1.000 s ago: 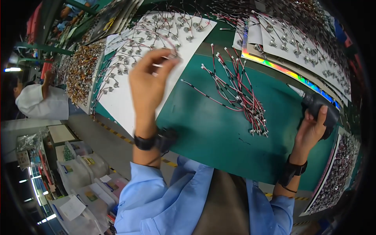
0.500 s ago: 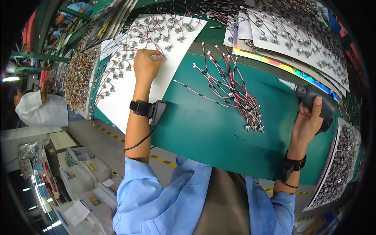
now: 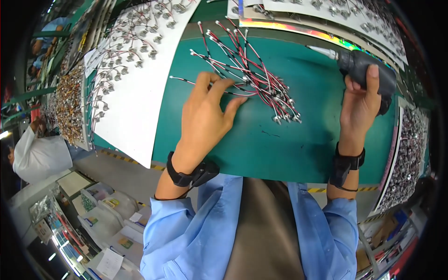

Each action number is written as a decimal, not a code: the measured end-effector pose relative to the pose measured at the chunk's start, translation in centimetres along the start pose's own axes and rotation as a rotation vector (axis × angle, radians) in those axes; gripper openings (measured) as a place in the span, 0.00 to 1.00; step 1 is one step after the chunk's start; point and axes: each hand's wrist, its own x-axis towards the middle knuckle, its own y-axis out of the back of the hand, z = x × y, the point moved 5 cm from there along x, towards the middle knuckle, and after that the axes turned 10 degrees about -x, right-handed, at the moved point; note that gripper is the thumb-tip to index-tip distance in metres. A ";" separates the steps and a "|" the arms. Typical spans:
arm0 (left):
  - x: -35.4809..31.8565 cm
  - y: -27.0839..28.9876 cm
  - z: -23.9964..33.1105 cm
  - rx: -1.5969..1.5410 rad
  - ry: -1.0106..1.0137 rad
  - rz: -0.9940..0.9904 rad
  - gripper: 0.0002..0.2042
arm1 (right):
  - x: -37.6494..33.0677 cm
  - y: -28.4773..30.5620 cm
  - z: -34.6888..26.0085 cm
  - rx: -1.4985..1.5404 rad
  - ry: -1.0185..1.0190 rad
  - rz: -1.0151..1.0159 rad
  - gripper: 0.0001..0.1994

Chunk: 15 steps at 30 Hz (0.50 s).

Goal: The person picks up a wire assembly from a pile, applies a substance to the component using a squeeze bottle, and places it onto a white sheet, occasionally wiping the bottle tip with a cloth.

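Note:
My left hand [image 3: 203,116] is over the near-left edge of a loose pile of red, black and white cables [image 3: 261,86]. Its thumb and fingers are spread around the outermost cables, with nothing visibly gripped between them. White connectors sit at the far ends of these cables, and small round metal parts [image 3: 284,112] at the near ends. On the right, my right hand [image 3: 359,105] is wrapped around a dark glue bottle [image 3: 373,72]. The bottle lies tilted, its pale tapered nozzle [image 3: 323,51] pointing left above the green table mat [image 3: 261,154].
At left, a white sheet [image 3: 135,112] carries rows of cabled metal parts. More such parts lie on a board [image 3: 336,9] at the back right and in a tray [image 3: 406,154] at far right. A co-worker [image 3: 42,156] stands at left, beyond plastic bins [image 3: 105,210].
My left hand has left the white sheet, moved right to the cable pile and spread its fingers. My right hand still holds the bottle. The whole view has shifted.

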 end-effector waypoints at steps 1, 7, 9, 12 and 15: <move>0.1 -0.2 0.4 -0.012 0.000 -0.011 0.11 | 0.1 0.1 0.0 -0.013 0.000 0.010 0.06; -0.7 -2.1 4.4 -0.032 -0.065 -0.100 0.13 | 0.6 0.3 0.0 0.088 -0.019 0.007 0.08; -1.5 -3.6 5.4 -0.029 -0.055 -0.157 0.14 | 0.7 0.5 -0.1 0.104 -0.017 0.011 0.07; -3.0 -5.9 5.1 0.045 0.041 -0.062 0.14 | 0.7 0.3 -0.1 0.157 -0.043 -0.051 0.06; -3.8 -8.1 4.1 0.023 0.017 0.045 0.13 | 0.4 0.1 -0.3 0.149 -0.052 -0.054 0.06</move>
